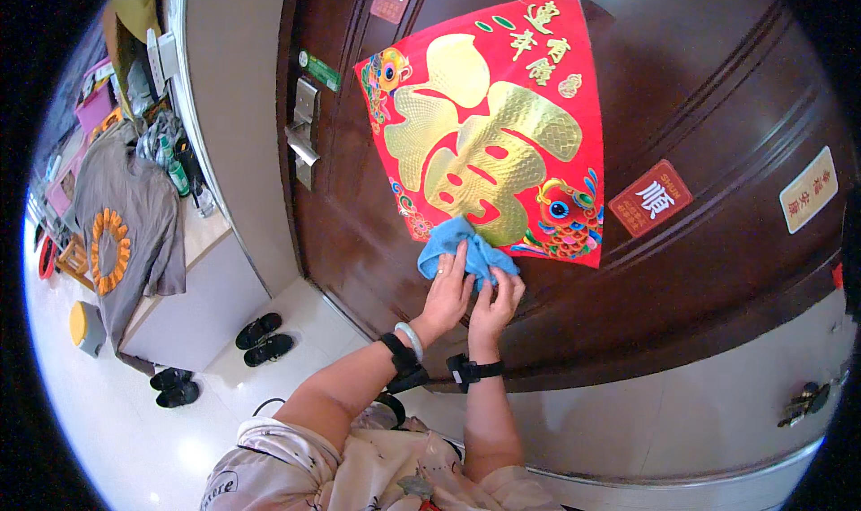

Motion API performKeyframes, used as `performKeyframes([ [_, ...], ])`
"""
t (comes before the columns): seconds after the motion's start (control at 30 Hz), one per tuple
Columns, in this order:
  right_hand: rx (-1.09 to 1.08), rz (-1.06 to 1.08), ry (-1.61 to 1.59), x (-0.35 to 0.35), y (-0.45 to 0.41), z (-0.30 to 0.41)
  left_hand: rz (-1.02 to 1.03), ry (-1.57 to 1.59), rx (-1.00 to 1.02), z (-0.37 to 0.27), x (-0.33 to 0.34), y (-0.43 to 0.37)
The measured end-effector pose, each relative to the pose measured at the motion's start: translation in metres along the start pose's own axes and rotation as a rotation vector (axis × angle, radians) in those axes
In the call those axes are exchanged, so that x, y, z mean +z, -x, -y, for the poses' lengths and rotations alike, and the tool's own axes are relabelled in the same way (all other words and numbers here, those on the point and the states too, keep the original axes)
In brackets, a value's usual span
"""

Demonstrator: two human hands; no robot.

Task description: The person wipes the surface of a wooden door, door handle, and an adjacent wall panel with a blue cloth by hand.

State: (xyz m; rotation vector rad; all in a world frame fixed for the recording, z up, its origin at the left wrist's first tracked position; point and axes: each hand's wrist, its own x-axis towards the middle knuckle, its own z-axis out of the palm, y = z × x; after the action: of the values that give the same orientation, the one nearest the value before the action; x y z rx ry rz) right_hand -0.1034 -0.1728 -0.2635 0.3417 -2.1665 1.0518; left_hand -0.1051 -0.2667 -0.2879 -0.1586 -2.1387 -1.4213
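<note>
Both hands are on a crumpled blue cloth (pixel 447 238) at the lower edge of a red and gold paper door decoration (pixel 464 134). My left hand (pixel 447 292), with a ring on one finger, presses the cloth with its fingers stretched forward. My right hand (pixel 496 302) has its fingers bent over the cloth's right end. The decoration is fixed to a dark brown door (pixel 672 107) and bears a large gold character and colourful fish. Part of its bottom edge is hidden by the cloth. A pale bangle (pixel 410 339) and black straps are on my wrists.
A metal door handle (pixel 303 146) juts out at the left. Small red stickers with writing (pixel 651 198) are on the door. Further left, a grey garment (pixel 134 195) hangs over a cabinet (pixel 195 316). Black shoes (pixel 269 349) and a yellow-topped stool (pixel 84 326) stand on the floor.
</note>
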Motion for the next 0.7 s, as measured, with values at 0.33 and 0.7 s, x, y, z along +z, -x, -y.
performKeyframes([
  [0.33,0.194,0.303,-0.065,0.045,0.066,-0.039,-0.047,0.253,-0.375,0.074,0.016,0.046],
  [0.7,0.002,0.024,-0.213,-0.003,-0.025,0.063,-0.266,0.387,0.059,-0.072,-0.060,-0.030],
])
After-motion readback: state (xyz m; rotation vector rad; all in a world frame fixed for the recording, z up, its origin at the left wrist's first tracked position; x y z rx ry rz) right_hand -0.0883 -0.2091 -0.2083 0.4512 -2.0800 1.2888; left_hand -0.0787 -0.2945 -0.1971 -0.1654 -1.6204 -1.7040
